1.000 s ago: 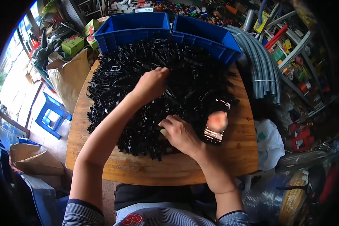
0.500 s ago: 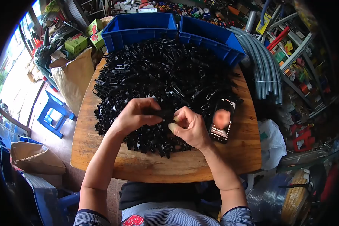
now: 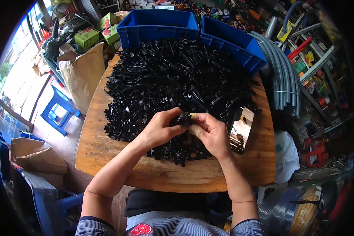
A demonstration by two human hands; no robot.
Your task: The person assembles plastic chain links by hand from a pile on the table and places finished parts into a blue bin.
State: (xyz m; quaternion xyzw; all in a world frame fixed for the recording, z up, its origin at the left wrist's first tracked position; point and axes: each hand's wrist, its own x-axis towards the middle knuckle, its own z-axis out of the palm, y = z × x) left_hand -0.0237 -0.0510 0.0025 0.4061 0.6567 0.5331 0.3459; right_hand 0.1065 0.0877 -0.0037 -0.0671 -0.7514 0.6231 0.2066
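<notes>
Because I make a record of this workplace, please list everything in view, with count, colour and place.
Table: one, brown, centre
Parts: uncountable, black, heaped on table
Bins: two, blue, far table edge
Phone: one, black, on table, right
Hoses: several, grey, right of table
Stool: one, blue, on floor, left
Paper bags: two, brown, left
Boxes: about three, green, far left
Plastic bag: one, white, right of table
Coil: one, clear, lower right
Clutter: uncounted, mixed colours, all around
Held part: one, black, centre
Shirt: one, striped blue-grey, bottom
Left grip: one, bare, on held part
Right grip: one, pale fingertip covers, on held part
</notes>
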